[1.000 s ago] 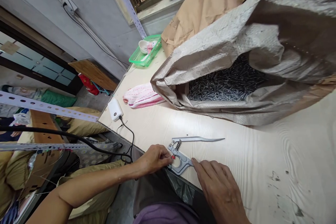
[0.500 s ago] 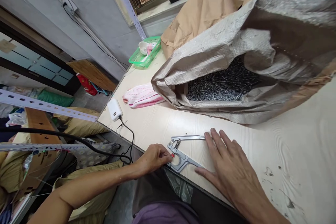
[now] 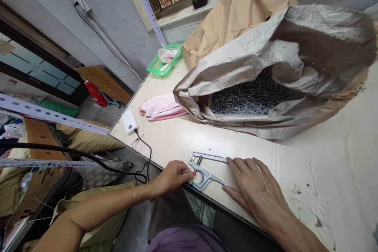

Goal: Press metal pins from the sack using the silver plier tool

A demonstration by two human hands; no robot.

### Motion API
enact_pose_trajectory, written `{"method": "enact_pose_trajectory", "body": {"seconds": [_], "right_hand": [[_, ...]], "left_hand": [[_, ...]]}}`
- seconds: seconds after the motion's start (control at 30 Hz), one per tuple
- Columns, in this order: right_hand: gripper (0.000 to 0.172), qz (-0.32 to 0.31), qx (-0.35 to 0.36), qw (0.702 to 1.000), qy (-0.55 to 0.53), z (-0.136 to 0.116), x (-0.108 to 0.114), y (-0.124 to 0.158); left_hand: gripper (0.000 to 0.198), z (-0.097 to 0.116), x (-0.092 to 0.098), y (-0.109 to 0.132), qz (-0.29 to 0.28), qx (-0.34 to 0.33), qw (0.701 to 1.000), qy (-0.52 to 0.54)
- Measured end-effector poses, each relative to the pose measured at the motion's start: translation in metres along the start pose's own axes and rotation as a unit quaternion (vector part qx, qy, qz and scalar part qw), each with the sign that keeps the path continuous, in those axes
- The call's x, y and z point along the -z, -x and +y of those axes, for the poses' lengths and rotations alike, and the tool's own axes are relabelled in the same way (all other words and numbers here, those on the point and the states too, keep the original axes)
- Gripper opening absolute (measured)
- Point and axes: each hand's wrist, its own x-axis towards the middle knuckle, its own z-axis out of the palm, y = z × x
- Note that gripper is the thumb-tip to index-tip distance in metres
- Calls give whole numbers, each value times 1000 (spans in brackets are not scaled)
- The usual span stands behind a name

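Observation:
A pair of grey metal hand-press pliers [image 3: 208, 180] lies on the light table near its front edge. Its handles are spread, with a coil spring and a red tip at the jaw. My left hand [image 3: 174, 175] is beside the jaw, thumb and fingers pinched together. What they hold, if anything, is too small to make out. My right hand [image 3: 256, 185] spans the two handles, its fingers bent over the end of the upper one and its thumb against the lower one.
Behind the pliers, an open woven sack [image 3: 236, 69] holds many small dark metal pieces [image 3: 251, 92]. To its left are a pink-and-white cloth [image 3: 162, 107], a white power bank [image 3: 129, 121] with a black cable [image 3: 149, 151], and a green basket [image 3: 162, 69].
My right hand's fingers have bent from nearly straight and come down round the handle ends. My left hand stays pinched by the jaw. The view has shifted slightly.

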Motion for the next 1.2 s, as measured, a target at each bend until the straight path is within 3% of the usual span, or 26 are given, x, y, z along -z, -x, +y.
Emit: {"method": "enact_pose_trajectory", "body": {"seconds": [0.1, 0.17, 0.23, 0.3, 0.43, 0.63, 0.7, 1.03, 1.2], "right_hand": [[38, 15, 5, 1000, 5, -1, -2, 2], [40, 16, 7, 1000, 10, -1, -3, 3], [43, 2, 5, 1000, 15, -2, -3, 3], [46, -16, -7, 1000, 22, -2, -2, 2], [49, -40, -37, 998, 35, -2, 0, 2], [9, -33, -31, 999, 13, -13, -1, 7], [15, -34, -32, 999, 0, -17, 0, 8], [20, -82, -36, 996, 2, -16, -3, 7], [10, -102, -65, 993, 9, -12, -1, 4]], "left_hand": [[21, 6, -4, 4, 100, -103, 987, -77], [44, 14, -11, 0, 145, -207, 957, -144], [73, 26, -18, -10, 134, -295, 924, -203], [86, 38, -23, -23, 104, -339, 904, -237], [72, 53, -24, -42, 60, -332, 906, -256], [28, 49, -25, -41, 64, -327, 908, -253], [21, 47, -28, -41, 61, -324, 910, -251], [22, 46, -33, -50, 75, -333, 912, -229], [24, 48, -31, -47, 89, -327, 908, -248]]}}
